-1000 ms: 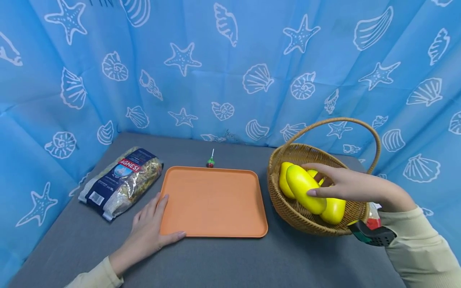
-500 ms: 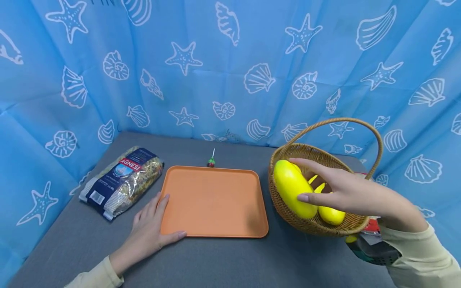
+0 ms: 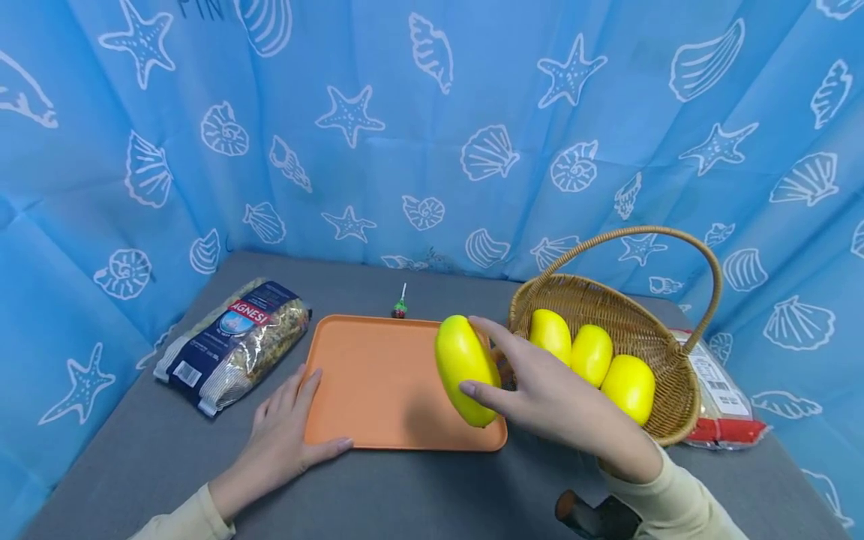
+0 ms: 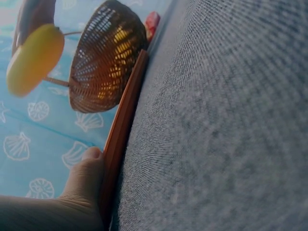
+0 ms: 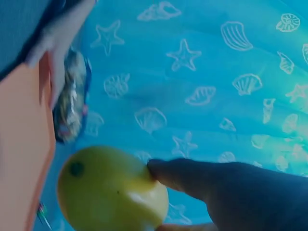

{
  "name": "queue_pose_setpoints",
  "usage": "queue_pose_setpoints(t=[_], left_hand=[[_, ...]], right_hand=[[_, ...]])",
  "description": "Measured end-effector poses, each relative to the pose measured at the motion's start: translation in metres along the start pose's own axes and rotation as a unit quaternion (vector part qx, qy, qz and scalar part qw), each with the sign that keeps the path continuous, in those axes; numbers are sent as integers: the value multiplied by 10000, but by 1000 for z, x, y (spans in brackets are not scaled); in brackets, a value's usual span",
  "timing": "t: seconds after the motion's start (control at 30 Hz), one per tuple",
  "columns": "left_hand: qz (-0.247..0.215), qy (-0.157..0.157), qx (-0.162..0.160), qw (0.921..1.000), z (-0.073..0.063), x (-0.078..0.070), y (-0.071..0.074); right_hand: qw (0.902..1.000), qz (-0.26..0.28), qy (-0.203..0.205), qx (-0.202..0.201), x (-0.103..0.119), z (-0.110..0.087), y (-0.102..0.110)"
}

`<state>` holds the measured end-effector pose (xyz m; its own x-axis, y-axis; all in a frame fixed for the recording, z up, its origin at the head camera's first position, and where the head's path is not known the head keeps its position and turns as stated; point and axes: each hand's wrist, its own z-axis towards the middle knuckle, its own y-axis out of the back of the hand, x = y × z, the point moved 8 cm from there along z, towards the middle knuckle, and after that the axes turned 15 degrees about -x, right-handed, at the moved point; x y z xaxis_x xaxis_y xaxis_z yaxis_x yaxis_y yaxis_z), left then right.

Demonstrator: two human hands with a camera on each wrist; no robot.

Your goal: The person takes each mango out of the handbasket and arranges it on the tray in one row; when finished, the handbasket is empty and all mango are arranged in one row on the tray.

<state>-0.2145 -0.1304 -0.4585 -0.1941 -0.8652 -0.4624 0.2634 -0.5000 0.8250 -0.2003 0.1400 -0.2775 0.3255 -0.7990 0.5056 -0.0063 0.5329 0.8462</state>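
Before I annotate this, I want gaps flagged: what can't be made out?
Head: red-ended packet, left part behind the basket.
Left wrist: left hand, lower part cut off by bottom edge.
Right wrist: held yellow fruit, cut off by bottom edge.
Right wrist: pasta bag, lettering blurred.

A blue curtain (image 3: 398, 161) (creased, printed with white shells (image 3: 490, 153) and starfish (image 3: 350, 116)) hangs behind a grey tabletop (image 3: 378, 491).

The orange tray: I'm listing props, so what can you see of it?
The tray is a plain orange rectangle with rounded corners and a low raised rim, plastic by its look. It lies flat on the grey tabletop between the Agnesi bag and the basket. The left hand touches its near left corner.
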Motion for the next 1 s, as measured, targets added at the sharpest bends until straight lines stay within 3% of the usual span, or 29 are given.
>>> queue_pose_setpoints(t=[0.13,0.37,0.7,1.0], left_hand=[[48,52,32,10000,1,1,0],[87,59,5,9999,1,0,-1],[21,270,-22,9996,2,4,0],[19,615,296,9977,5,11,-2]], right_hand=[[9996,262,-87,-9,8,12,-29],[9976,488,-95,480,17,41,-75],[9940,556,-716,611,7,94,-134],[9950,560,-683,474,11,127,-163]])
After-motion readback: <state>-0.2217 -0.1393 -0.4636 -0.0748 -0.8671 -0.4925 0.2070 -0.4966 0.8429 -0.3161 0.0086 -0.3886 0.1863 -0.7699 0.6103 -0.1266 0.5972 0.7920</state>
